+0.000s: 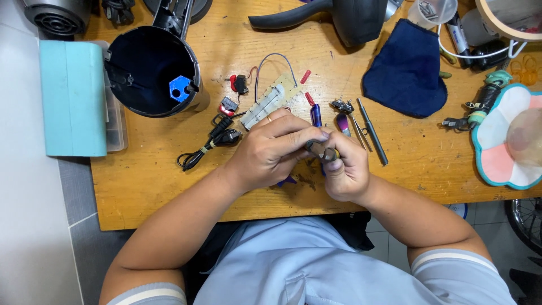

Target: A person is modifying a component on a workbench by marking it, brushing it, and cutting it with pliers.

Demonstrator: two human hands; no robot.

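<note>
Pinching the small brown part (323, 150) between left hand (271, 149) and right hand (345, 172), we should grip steadily; the screwdriver (372, 131) lies at two o'clock.

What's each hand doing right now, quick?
Left hand: closed, fingers pinching one end of the small brown part.
Right hand: closed, gripping the same part from below.

We wear a light blue-grey short-sleeved shirt; each sleeve cuff carries a pale band. Our forearms are bare, and a thin ring sits on our left hand (270, 151).
</note>
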